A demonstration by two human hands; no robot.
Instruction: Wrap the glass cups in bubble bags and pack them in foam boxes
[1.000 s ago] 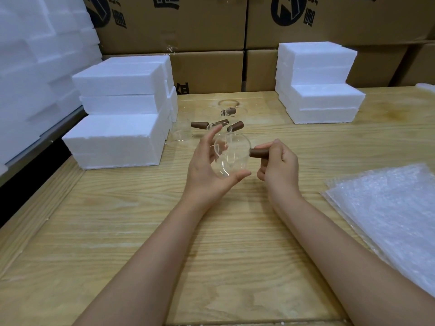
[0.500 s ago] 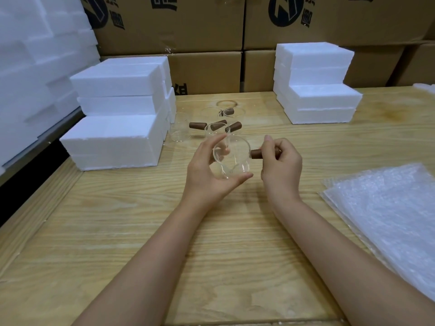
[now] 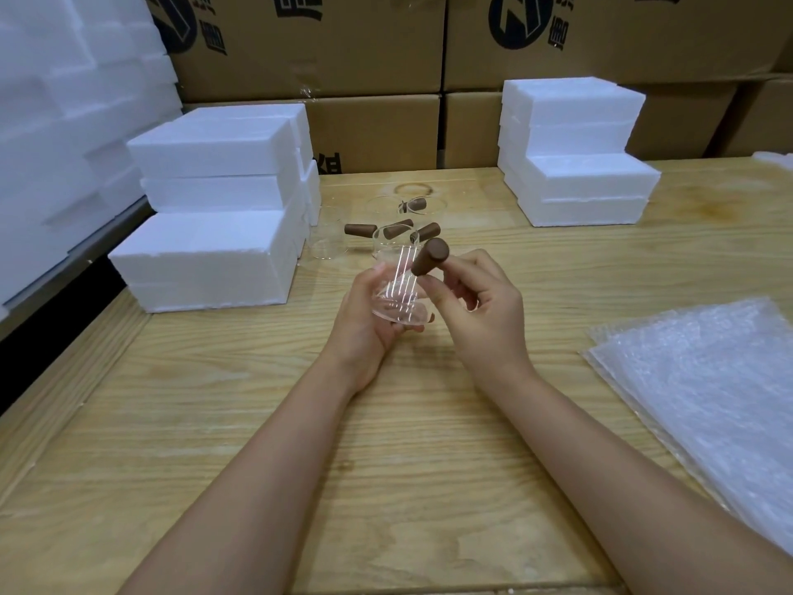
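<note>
A clear glass cup (image 3: 400, 289) with a brown wooden handle (image 3: 430, 256) is held above the wooden table (image 3: 214, 423). My left hand (image 3: 369, 324) cradles the glass body from below and the left. My right hand (image 3: 480, 311) pinches the base of the handle, which points up and away. Several more glass cups with brown handles (image 3: 386, 231) stand behind on the table. Bubble bags (image 3: 708, 388) lie in a stack at the right. White foam boxes are stacked at the left (image 3: 206, 251) and at the back right (image 3: 579, 165).
Cardboard cartons (image 3: 377, 58) line the back wall behind the table. More white foam blocks (image 3: 55, 122) are piled beyond the table's left edge.
The cup has been turned in my hands: its handle pointed right before and now points up and away. My right hand shifted from gripping the handle's end to pinching its base.
</note>
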